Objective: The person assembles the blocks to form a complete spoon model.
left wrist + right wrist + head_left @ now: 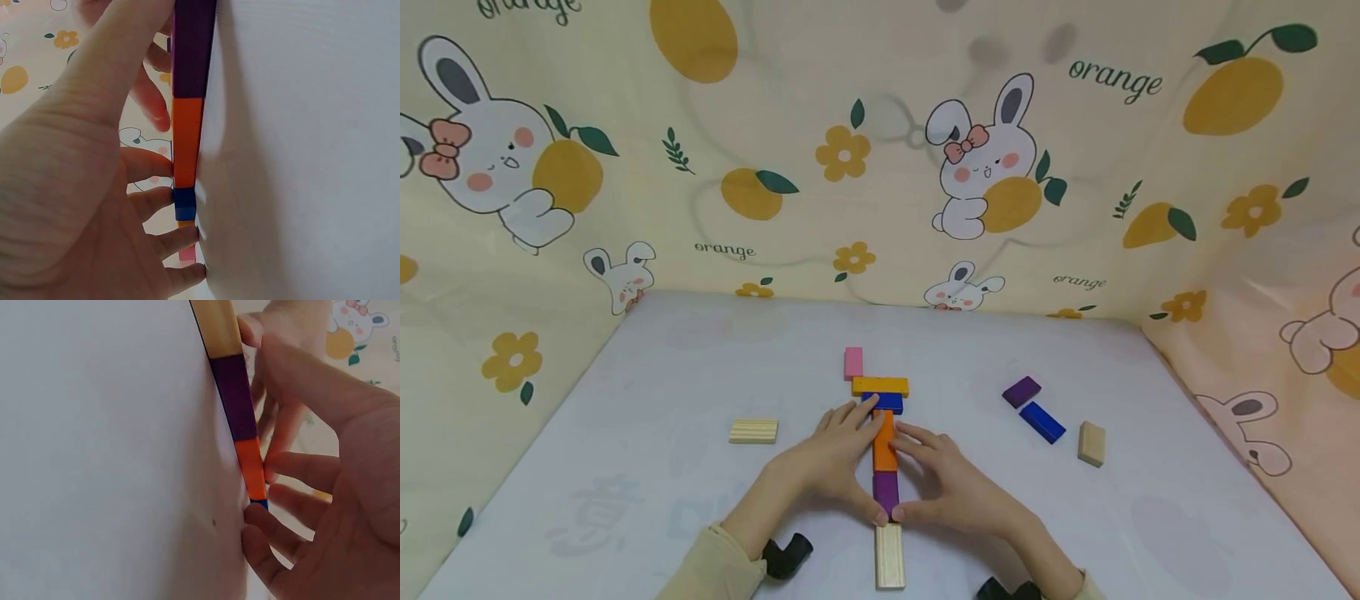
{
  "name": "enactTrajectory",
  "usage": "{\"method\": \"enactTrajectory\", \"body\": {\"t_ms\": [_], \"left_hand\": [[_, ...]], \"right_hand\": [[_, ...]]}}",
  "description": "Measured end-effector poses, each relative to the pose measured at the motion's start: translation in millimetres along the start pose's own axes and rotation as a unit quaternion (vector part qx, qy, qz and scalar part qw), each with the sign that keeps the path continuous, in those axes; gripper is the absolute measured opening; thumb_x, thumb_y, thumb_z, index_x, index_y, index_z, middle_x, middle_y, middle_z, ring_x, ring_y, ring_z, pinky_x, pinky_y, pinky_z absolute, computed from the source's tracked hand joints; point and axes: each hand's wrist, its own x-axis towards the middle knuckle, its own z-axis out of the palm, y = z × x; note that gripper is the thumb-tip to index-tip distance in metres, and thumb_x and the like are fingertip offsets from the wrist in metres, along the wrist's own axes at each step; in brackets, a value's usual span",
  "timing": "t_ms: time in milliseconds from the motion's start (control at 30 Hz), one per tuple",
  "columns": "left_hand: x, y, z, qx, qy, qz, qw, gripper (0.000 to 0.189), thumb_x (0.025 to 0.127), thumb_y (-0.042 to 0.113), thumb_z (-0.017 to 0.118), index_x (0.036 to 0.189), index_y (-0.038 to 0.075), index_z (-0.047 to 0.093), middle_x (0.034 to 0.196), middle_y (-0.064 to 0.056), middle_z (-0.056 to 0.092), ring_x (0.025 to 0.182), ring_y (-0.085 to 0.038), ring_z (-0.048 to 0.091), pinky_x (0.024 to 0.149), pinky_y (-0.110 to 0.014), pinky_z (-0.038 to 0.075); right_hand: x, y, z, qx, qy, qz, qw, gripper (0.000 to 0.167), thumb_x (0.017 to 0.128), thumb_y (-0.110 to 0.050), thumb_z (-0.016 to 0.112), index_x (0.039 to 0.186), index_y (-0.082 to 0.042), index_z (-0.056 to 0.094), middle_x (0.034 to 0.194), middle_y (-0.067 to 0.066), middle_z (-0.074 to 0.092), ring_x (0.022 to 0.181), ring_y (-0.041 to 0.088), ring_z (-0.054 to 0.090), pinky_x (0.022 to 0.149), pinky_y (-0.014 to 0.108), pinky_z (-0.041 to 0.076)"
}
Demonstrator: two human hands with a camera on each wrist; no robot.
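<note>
A line of wooden blocks lies flat along the middle of the table. Nearest is a plain wood block (890,558), followed end to end by a purple block (885,492) and an orange block (886,454). Beyond these, a blue block (891,403) and a yellow block (880,386) lie crosswise, with a pink block (853,363) at the far left end. My left hand (827,457) rests along the line's left side, fingertips at the orange and blue blocks. From the right, my right hand (951,483) touches the orange block's side with extended fingers. Both thumbs are by the purple block's near end.
Left of the line lie plain wood pieces (753,431) side by side. To the right are a loose purple block (1022,392), a second blue block (1042,422) and another plain block (1092,443). A printed cloth (880,208) rises behind the white table (700,350).
</note>
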Motion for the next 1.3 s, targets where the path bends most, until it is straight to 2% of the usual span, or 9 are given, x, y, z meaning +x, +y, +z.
{"method": "enactTrajectory", "body": {"t_ms": [200, 300, 433, 633, 800, 900, 1000, 1133, 1300], "left_hand": [[-0.1, 0.9, 0.3, -0.002, 0.0, -0.002, 1.0, 0.133, 0.056, 0.078, 0.076, 0.157, 0.011, 0.022, 0.164, -0.009, 0.003, 0.146, -0.039, 0.005, 0.115, -0.057, 0.007], [0.0, 1.0, 0.3, -0.004, 0.0, -0.005, 1.0, 0.132, 0.056, 0.078, 0.077, 0.158, 0.013, 0.023, 0.164, -0.009, 0.004, 0.146, -0.039, 0.006, 0.115, -0.057, 0.007], [0.1, 1.5, 1.1, -0.003, -0.001, -0.009, 1.0, 0.13, 0.056, 0.078, 0.076, 0.158, 0.015, 0.024, 0.164, -0.009, 0.004, 0.147, -0.038, 0.007, 0.115, -0.056, 0.008], [-0.8, 3.2, 0.5, -0.001, 0.007, 0.0, 1.0, 0.129, 0.057, 0.076, 0.078, 0.157, 0.013, 0.026, 0.164, -0.008, 0.007, 0.146, -0.037, 0.009, 0.115, -0.055, 0.009], [-0.5, 3.4, -0.1, -0.002, 0.011, 0.021, 0.9997, 0.126, 0.06, 0.073, 0.08, 0.156, 0.011, 0.027, 0.162, -0.004, 0.014, 0.145, -0.033, 0.013, 0.115, -0.054, 0.01], [-0.4, 3.4, -0.2, -0.001, 0.007, 0.022, 0.9997, 0.125, 0.061, 0.073, 0.079, 0.156, 0.011, 0.027, 0.162, -0.003, 0.014, 0.145, -0.031, 0.014, 0.116, -0.053, 0.01], [-0.4, 3.5, 0.1, 0.001, 0.005, 0.02, 0.9998, 0.125, 0.061, 0.074, 0.078, 0.156, 0.012, 0.027, 0.162, -0.003, 0.013, 0.145, -0.031, 0.013, 0.116, -0.053, 0.009], [-0.5, 3.5, 0.8, 0.002, 0.004, 0.017, 0.9998, 0.125, 0.06, 0.075, 0.078, 0.156, 0.012, 0.027, 0.162, -0.003, 0.013, 0.145, -0.031, 0.013, 0.116, -0.054, 0.009], [-0.7, 3.7, 0.5, 0.001, 0.006, 0.02, 0.9998, 0.125, 0.061, 0.073, 0.078, 0.156, 0.011, 0.028, 0.162, -0.004, 0.014, 0.145, -0.032, 0.014, 0.115, -0.054, 0.01]], "right_hand": [[-1.8, 3.1, -5.1, 0.031, 0.014, 0.032, 0.9989, 0.069, 0.085, -0.046, 0.075, 0.145, -0.02, 0.052, 0.156, 0.002, 0.033, 0.14, 0.032, 0.032, 0.106, 0.063, 0.029], [-2.4, 4.3, -7.7, 0.04, 0.014, 0.03, 0.9986, 0.065, 0.086, -0.044, 0.075, 0.142, -0.018, 0.054, 0.155, 0.002, 0.035, 0.132, 0.028, 0.043, 0.104, 0.058, 0.036], [-7.1, 5.6, -15.5, 0.044, 0.026, 0.033, 0.9982, 0.059, 0.088, -0.04, 0.074, 0.139, -0.016, 0.057, 0.151, 0.002, 0.04, 0.117, 0.02, 0.054, 0.097, 0.045, 0.047], [-22.3, 14.0, -33.9, 0.046, 0.07, 0.037, 0.9958, 0.051, 0.089, -0.033, 0.074, 0.133, -0.01, 0.061, 0.143, 0.007, 0.049, 0.109, 0.023, 0.056, 0.089, 0.042, 0.052], [-39.6, 29.5, -51.4, 0.055, 0.092, 0.044, 0.9932, 0.049, 0.089, -0.031, 0.075, 0.13, -0.007, 0.062, 0.14, 0.01, 0.052, 0.107, 0.025, 0.057, 0.085, 0.038, 0.054], [-50.1, 40.7, -64.7, 0.053, 0.118, 0.047, 0.9905, 0.046, 0.088, -0.028, 0.076, 0.127, -0.006, 0.064, 0.136, 0.011, 0.055, 0.106, 0.027, 0.058, 0.082, 0.034, 0.054], [-59.6, 52.0, -80.0, 0.03, 0.151, 0.044, 0.9871, 0.042, 0.089, -0.024, 0.076, 0.125, -0.005, 0.065, 0.129, 0.011, 0.059, 0.104, 0.028, 0.06, 0.078, 0.032, 0.055], [-70.0, 67.0, -102.2, -0.007, 0.188, 0.064, 0.9801, 0.037, 0.087, -0.019, 0.077, 0.121, -0.007, 0.068, 0.12, 0.009, 0.064, 0.101, 0.03, 0.06, 0.077, 0.029, 0.055], [-78.8, 92.0, -127.1, 0.002, 0.18, 0.101, 0.9785, 0.041, 0.086, -0.023, 0.079, 0.123, -0.009, 0.068, 0.12, 0.009, 0.065, 0.105, 0.031, 0.057, 0.079, 0.025, 0.053]]}}
